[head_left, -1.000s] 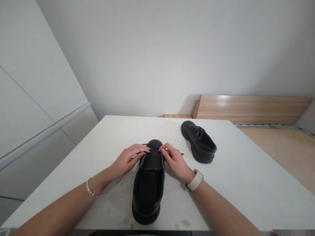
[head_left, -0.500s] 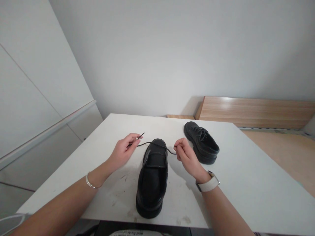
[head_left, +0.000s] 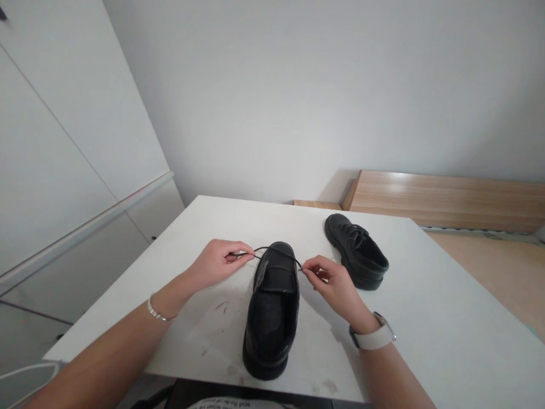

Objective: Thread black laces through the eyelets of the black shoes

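Note:
A black shoe (head_left: 272, 329) stands upright on the white table, heel towards me, its tongue showing and no lacing across it. A thin black shoelace (head_left: 281, 250) stretches over the shoe's toe end. On the left of the toe, my left hand (head_left: 221, 261) pinches one part of the lace between thumb and fingertips. Just right of the shoe, my right hand (head_left: 332, 281) pinches the lace near its other side. Both hands are raised beside the shoe, fingers closed.
A second black shoe (head_left: 356, 250), laced and tied, stands at the back right of the white table (head_left: 426, 318). Behind it are a wooden headboard (head_left: 447, 196) and the wall. White cabinets (head_left: 72, 153) rise on the left.
My left fingers have closed around the lace, and its end no longer points up from them. My right hand has turned its fingertips towards the shoe. The view has shifted slightly.

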Demonstrator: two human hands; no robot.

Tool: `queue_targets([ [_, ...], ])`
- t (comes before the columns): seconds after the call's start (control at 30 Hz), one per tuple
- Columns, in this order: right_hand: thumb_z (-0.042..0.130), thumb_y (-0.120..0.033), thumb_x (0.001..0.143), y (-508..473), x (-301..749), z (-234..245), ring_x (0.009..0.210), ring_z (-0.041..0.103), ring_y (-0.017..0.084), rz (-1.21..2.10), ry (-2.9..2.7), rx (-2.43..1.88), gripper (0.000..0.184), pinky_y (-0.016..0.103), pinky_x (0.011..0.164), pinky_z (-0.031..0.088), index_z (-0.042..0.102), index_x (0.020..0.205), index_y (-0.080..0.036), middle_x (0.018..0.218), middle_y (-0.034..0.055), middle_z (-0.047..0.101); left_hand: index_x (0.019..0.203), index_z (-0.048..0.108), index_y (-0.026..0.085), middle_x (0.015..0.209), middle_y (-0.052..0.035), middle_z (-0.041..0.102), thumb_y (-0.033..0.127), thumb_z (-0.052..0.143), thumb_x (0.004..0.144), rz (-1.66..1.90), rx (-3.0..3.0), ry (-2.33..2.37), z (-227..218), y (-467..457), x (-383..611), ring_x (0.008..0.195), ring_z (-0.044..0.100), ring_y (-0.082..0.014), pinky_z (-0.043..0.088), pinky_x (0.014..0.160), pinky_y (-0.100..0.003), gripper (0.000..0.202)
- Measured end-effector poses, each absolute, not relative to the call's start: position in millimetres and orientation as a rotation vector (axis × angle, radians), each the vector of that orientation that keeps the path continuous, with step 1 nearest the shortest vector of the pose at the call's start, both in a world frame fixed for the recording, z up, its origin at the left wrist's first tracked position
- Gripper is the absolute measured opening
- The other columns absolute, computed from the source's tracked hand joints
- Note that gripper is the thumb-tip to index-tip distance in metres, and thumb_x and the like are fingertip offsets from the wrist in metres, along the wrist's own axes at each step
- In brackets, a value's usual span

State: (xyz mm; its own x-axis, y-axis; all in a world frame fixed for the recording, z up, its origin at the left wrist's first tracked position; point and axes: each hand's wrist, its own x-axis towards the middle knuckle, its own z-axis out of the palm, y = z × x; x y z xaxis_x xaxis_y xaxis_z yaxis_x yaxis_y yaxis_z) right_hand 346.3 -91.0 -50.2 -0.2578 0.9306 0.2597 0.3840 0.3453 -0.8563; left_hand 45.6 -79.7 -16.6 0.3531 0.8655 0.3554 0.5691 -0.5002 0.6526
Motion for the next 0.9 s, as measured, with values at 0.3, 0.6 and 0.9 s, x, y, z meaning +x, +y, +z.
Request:
queue_targets([
  [0.3,0.059,-0.029,0.091,-90.6,339.3,-52.9,0.076,0.062,0.016,0.841,-1.893,-1.142,0.013,0.030,0.070,0.049,0.068,0.089,-0.020,0.084,0.0030,0.069,0.085,0.073,0.017,0.058,0.0033,0.059,0.025,0.062,0.084,0.697,2.269,1.241,-22.9,-78.2,47.7,0.050,0.042,-0.0078,0.032,0.054,-0.019,0.013],
  [0.6,0.060,-0.031,0.092,-90.2,339.3,-54.7,0.075,0.061,0.016,0.835,-1.897,-1.145,0.013,0.029,0.069,0.048,0.067,0.091,-0.020,0.085,0.0033,0.068,0.089,0.066,0.016,0.074,-0.0003,0.062,0.032,0.053,0.095,0.656,2.265,1.074,-30.9,-75.5,52.3,0.064,0.051,-0.0111,0.037,0.061,-0.022,0.021],
  [0.9,0.058,-0.034,0.093,-91.5,338.9,-51.9,0.076,0.061,0.017,0.829,-1.910,-1.144,0.017,0.030,0.070,0.049,0.067,0.091,-0.019,0.085,0.0043,0.069,0.088,0.066,0.016,0.078,-0.0024,0.064,0.038,0.055,0.095,0.767,2.134,1.039,-23.9,-81.9,59.9,0.070,0.053,-0.0135,0.041,0.066,-0.024,0.026],
])
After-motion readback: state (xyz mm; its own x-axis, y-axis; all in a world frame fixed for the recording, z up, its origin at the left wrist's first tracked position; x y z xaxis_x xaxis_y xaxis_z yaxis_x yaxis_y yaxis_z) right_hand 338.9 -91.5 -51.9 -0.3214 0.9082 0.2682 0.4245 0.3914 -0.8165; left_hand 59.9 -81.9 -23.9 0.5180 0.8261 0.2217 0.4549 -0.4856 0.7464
